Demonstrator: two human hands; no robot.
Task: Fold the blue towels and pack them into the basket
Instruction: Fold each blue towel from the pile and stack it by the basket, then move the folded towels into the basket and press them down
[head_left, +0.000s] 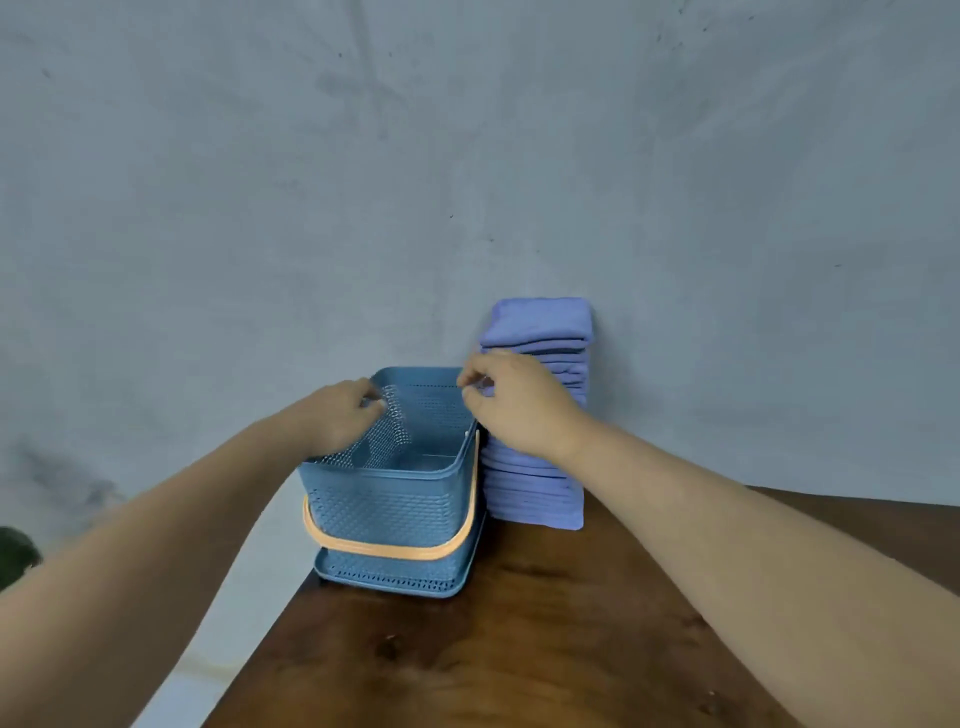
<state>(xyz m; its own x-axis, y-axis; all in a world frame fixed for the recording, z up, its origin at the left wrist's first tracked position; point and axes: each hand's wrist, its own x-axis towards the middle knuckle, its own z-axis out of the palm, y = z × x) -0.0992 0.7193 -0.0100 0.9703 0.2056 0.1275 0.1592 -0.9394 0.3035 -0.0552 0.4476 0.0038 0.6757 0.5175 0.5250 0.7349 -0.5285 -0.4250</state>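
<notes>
A blue perforated basket (395, 509) with an orange handle (384, 551) folded down stands at the back left of the wooden table; I see nothing inside it. To its right, a tall stack of folded blue towels (540, 322) leans against the wall. My left hand (343, 415) curls its fingers over the basket's left rim near the far corner. My right hand (514, 405) pinches the rim at the far right corner, in front of the towel stack and hiding its middle.
The basket rests on a flat blue lid or tray (389, 577). The brown table (519, 649) has its left edge close beside the basket. A grey wall stands right behind. Something dark green (15, 556) shows at the lower left, off the table.
</notes>
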